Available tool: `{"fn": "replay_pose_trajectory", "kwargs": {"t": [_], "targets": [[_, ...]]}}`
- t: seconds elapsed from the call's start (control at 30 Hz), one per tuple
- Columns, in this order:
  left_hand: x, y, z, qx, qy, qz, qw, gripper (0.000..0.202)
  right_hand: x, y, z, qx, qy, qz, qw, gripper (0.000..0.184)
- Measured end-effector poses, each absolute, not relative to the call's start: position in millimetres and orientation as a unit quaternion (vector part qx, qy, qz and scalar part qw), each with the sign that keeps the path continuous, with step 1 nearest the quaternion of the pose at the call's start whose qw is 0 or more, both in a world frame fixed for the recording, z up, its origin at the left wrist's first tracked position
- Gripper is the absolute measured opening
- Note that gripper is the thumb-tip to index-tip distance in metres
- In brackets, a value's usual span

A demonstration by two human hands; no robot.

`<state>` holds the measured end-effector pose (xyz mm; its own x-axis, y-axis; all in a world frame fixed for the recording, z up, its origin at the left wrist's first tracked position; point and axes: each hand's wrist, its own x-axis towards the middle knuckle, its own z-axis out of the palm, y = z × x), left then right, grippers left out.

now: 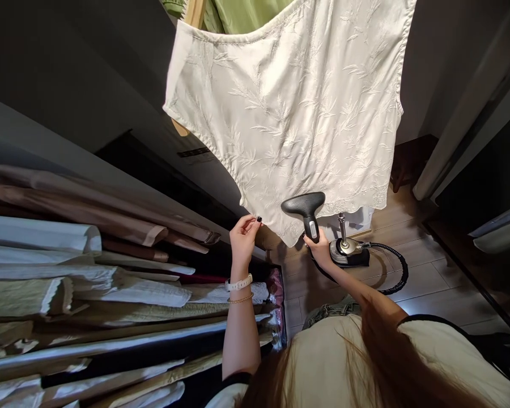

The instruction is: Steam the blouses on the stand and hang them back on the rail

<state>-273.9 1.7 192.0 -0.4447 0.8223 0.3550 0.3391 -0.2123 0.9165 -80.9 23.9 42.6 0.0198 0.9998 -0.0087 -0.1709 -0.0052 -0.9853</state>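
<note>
The left hand point(242, 241) has dark, shiny polish on its thumbnail point(259, 219), close to the other fingers. Behind those fingers, a white wristwatch point(240, 283) goes around the wrist. A thin gold bracelet point(240, 299) sits just past it, a bit farther from the fingers. Well back from both hands' fingers is a cream top point(323, 362) with black edging point(433, 319) at the arms. Long hair point(378, 345) hangs over it. Wrinkly grey-green clothing point(331, 310) peeks out between the top and the right hand's point(319, 247) fingers; pants or skirt, I can't tell.
</note>
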Motion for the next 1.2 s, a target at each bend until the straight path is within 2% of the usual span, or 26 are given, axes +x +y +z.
{"fn": "replay_pose_trajectory", "kwargs": {"t": [0.4, 0.53, 0.63, 0.73, 0.9, 1.2], "targets": [[-279.6, -3.7, 194.7, 0.477, 0.598, 0.615, 0.193, 0.032, -85.4, 23.8, 4.2, -0.467, -0.480, 0.591, 0.449, 0.041], [-288.9, 7.2, 189.7, 0.456, 0.601, 0.639, 0.149, 0.036, -77.2, 18.2, -18.6, -0.482, -0.481, 0.604, 0.415, 0.042], [-294.6, 20.4, 187.3, 0.444, 0.594, 0.661, 0.115, 0.037, -58.3, 5.0, -31.3, -0.505, -0.477, 0.587, 0.414, 0.041], [-293.6, 33.8, 186.0, 0.422, 0.583, 0.683, 0.124, 0.036, -28.7, -11.4, -33.4, -0.532, -0.474, 0.551, 0.434, 0.040], [-278.5, 46.7, 184.0, 0.394, 0.575, 0.697, 0.169, 0.035, 23.1, -23.0, -1.4, -0.555, -0.491, 0.464, 0.486, 0.039], [-273.2, 50.1, 181.2, 0.376, 0.547, 0.724, 0.188, 0.040, 65.6, 6.3, 131.3, -0.535, -0.514, 0.361, 0.565, 0.038]]}}
